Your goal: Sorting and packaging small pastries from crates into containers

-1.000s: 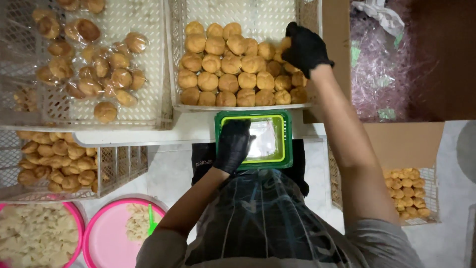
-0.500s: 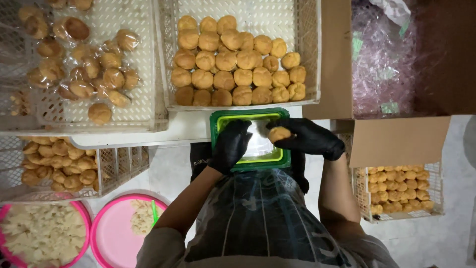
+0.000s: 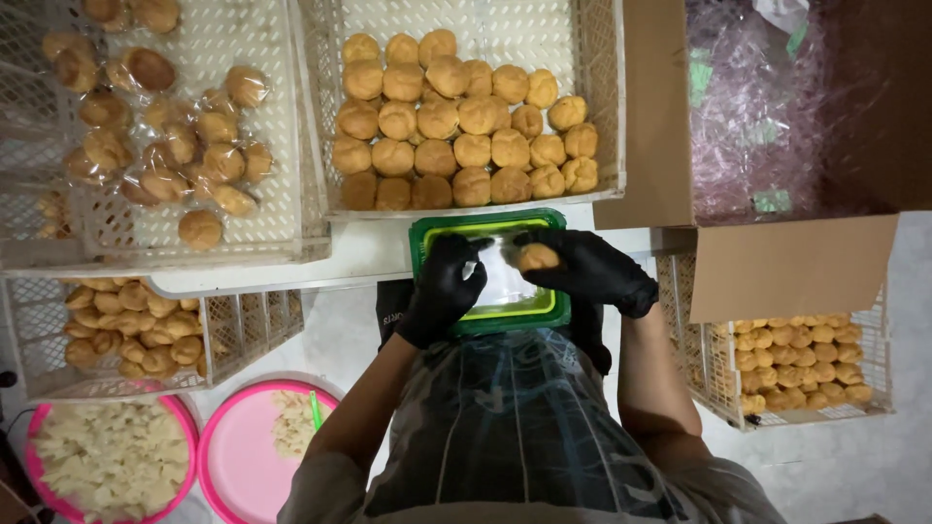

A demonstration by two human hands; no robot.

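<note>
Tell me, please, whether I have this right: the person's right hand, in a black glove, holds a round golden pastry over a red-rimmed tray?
Not quite: the tray has a green rim, not red, as the head view shows. The rest holds: the right hand, in a black glove, holds a round golden pastry over it.

I see a round golden bun (image 3: 537, 257), held at its edges over the green tray (image 3: 485, 225). The tray is rectangular with a clear inside, lying flat just below the buns' crate.
</note>
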